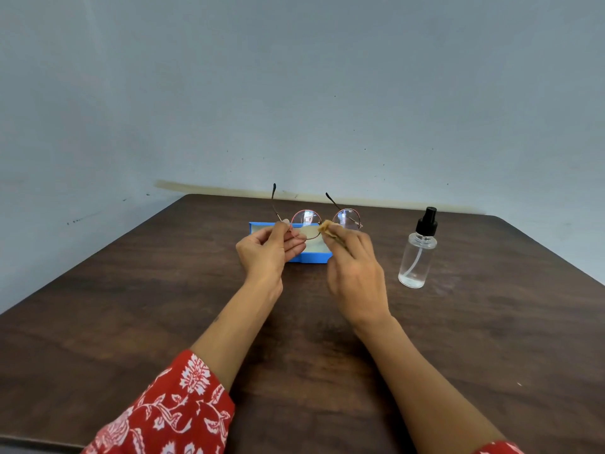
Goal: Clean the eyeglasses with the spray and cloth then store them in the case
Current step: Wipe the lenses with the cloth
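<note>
The left hand (266, 249) pinches the glasses (322, 221) at the left hinge, holding them up over the open blue case (311, 257) with temples pointing away, probably so the right hand (352, 257) can rub the right lens with the cloth (327, 229) pinched in its fingers. The spray (419, 250) stands upright well to the right, clear of both arms. The tabletop (131, 306) has open room on every side, with its edges far off.
</note>
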`<action>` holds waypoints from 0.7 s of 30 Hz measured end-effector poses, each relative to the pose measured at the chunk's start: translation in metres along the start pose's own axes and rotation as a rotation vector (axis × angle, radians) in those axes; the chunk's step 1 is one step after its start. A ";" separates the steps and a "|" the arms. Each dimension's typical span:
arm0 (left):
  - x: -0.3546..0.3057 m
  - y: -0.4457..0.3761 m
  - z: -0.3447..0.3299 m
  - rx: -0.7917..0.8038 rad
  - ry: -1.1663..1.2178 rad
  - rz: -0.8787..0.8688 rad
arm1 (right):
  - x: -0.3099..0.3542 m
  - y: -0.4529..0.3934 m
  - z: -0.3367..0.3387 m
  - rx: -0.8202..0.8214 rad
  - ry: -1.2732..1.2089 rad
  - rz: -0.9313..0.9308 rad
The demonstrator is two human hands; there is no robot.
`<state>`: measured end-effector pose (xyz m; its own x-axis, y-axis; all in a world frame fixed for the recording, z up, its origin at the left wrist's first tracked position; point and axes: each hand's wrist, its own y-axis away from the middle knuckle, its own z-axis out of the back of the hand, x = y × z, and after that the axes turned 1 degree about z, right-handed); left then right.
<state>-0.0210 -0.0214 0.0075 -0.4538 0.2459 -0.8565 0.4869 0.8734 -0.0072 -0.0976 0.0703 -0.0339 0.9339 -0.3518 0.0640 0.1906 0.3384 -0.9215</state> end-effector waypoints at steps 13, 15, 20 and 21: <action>0.000 -0.003 0.001 -0.025 -0.029 0.008 | -0.001 0.000 0.003 0.027 -0.041 -0.041; -0.001 -0.003 0.000 -0.028 -0.044 0.005 | -0.003 -0.001 0.003 0.002 -0.049 -0.086; -0.001 0.000 -0.002 -0.020 -0.074 0.003 | -0.013 -0.003 0.008 -0.112 -0.075 -0.287; -0.001 0.001 -0.002 -0.018 -0.075 0.003 | -0.013 -0.004 0.009 -0.112 -0.074 -0.286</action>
<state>-0.0218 -0.0202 0.0096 -0.3951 0.2170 -0.8927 0.4741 0.8805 0.0042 -0.1077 0.0812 -0.0282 0.8672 -0.3534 0.3508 0.4184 0.1353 -0.8981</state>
